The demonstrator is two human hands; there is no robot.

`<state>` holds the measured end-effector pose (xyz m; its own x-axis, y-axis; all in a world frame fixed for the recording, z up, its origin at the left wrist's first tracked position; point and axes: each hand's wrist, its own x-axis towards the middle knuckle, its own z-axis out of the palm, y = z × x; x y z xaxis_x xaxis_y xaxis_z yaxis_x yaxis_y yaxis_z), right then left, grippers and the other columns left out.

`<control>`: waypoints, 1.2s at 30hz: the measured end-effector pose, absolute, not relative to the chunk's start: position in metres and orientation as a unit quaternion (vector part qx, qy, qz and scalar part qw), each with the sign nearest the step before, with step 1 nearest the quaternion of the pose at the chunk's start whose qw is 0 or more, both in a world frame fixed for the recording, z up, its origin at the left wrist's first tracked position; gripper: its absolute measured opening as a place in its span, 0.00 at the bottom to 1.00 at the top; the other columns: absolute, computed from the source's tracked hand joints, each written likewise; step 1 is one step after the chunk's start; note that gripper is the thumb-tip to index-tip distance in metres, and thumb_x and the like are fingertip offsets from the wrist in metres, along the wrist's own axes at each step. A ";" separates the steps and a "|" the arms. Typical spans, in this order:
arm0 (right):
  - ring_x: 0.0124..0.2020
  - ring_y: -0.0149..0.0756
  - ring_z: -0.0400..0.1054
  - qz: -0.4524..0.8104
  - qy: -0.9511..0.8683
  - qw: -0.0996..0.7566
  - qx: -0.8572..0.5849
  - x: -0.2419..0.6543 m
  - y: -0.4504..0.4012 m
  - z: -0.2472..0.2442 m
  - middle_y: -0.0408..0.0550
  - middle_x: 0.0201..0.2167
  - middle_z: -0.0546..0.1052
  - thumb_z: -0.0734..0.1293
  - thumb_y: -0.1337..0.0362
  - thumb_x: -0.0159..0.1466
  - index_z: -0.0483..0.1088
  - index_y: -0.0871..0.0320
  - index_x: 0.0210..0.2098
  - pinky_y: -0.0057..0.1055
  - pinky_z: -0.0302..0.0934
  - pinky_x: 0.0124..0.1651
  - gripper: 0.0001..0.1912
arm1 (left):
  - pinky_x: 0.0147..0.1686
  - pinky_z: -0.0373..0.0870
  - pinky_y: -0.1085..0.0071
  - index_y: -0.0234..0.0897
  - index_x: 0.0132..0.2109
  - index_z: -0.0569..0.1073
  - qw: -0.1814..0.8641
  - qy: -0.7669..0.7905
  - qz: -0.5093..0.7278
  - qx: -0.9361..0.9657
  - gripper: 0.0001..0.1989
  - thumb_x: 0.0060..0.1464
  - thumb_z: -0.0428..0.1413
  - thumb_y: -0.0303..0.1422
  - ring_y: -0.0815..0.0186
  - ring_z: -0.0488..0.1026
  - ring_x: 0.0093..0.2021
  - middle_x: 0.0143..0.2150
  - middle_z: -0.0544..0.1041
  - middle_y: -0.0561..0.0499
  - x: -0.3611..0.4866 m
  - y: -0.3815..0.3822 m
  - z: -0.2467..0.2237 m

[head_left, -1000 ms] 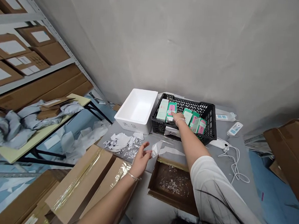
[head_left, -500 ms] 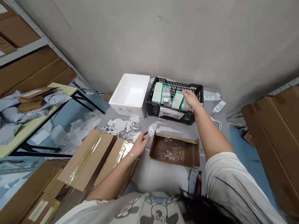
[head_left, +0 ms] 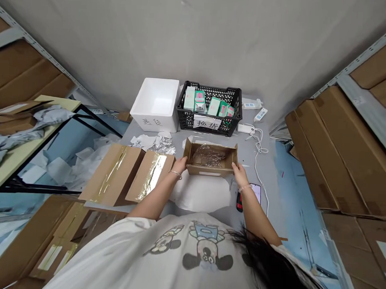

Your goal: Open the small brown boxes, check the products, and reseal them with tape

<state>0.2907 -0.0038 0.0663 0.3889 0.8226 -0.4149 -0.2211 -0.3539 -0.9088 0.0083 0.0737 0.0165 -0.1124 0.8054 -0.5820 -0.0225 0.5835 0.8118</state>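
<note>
From my station I read the table (head_left: 180, 139) left to right. On its near left, two sealed boxes, a larger one (head_left: 111, 174) and a smaller one (head_left: 153, 177), lie side by side with shiny tape along their tops. Beyond them I see crumpled paper (head_left: 144, 140) and, farther off, a white tub (head_left: 155, 124).

The left hand (head_left: 179, 165) is closed on the left end of an open box (head_left: 194, 170) in the middle of the table's near half. Clear plastic (head_left: 208, 156) lies loose inside it. Straight beyond stands a black crate (head_left: 186, 121) of small green-and-white boxes (head_left: 214, 106). The right hand (head_left: 240, 175) grips the open box's right end, so the hands are well apart with the cardboard between them. I cannot tell whether its base touches the table.

Right of that, a phone (head_left: 256, 192) lies by the right forearm, near a white cord (head_left: 259, 174).

I judge that squeezing the thin end walls could buckle them, and that a tilt could spill the loose plastic. A swing right could catch the cord.

The open box's mouth faces up, its long axis runs left to right, and its labelled long wall faces near.
</note>
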 end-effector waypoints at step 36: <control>0.45 0.41 0.72 0.138 -0.831 0.031 -0.538 0.264 -0.124 0.046 0.54 0.41 0.79 0.61 0.69 0.67 0.75 0.57 0.46 0.42 0.56 0.60 0.13 | 0.60 0.64 0.61 0.39 0.60 0.68 0.290 0.384 0.124 0.868 0.24 0.55 0.54 0.26 0.57 0.70 0.58 0.58 0.73 0.42 0.020 0.047 0.038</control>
<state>0.2640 -0.1242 0.0456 -0.4197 0.9024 -0.0974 0.8854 0.3834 -0.2627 0.0200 0.0465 0.0381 0.6742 0.7385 -0.0064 0.5944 -0.5374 0.5982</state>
